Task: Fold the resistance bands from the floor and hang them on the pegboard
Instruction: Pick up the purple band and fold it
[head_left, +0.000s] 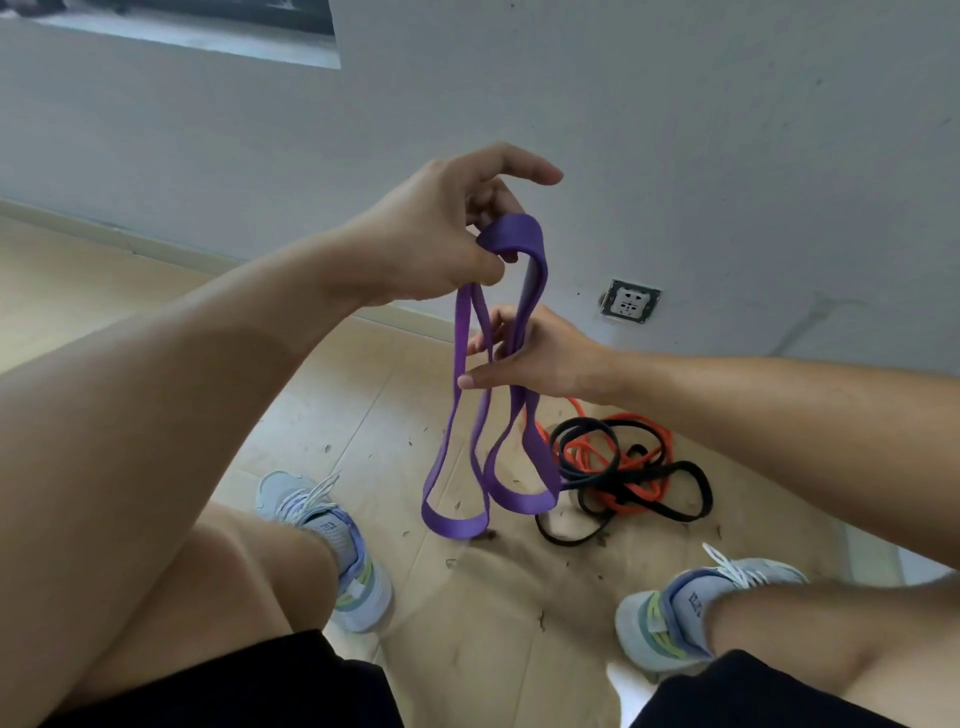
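Pinching the top fold of the purple resistance band (511, 332), the left hand (441, 234) holds it up in the air, index finger extended. The right hand (530, 353) grips the hanging strands lower down, whose two loops dangle above the wooden floor (363, 415). Beyond them, orange bands (644, 431) and black bands (675, 483) lie tangled on the floor near a wall socket (630, 301).

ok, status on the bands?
Left hand pinches purple band at top fold; right hand grips its strands lower down. Black and orange bands tangled on floor. Pegboard not visible.
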